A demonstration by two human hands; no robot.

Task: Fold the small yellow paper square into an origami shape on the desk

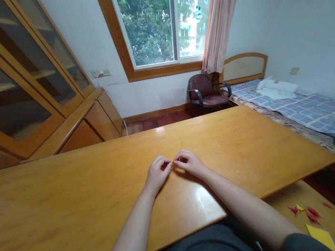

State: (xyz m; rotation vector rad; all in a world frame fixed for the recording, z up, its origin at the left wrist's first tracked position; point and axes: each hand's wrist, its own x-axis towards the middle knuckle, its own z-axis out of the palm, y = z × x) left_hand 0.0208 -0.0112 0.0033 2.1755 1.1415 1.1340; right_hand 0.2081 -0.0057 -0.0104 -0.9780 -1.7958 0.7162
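Observation:
Just above the wooden table [86, 191], my left hand [159, 171] and my right hand [190, 163] meet fingertip to fingertip. Between them is a small orange-yellow piece of paper [173, 165], pinched by thumb and fingers from both sides. Its exact shape is too small to make out, and the fingers cover most of it.
On a lower wooden surface at right lie several small red folded paper pieces [313, 216], a yellow one [300, 208] and a yellow paper sheet [322, 237]. A chair [204, 91] stands beyond the table, a bed [299, 109] to the right, a glass-door cabinet [24, 79] at left.

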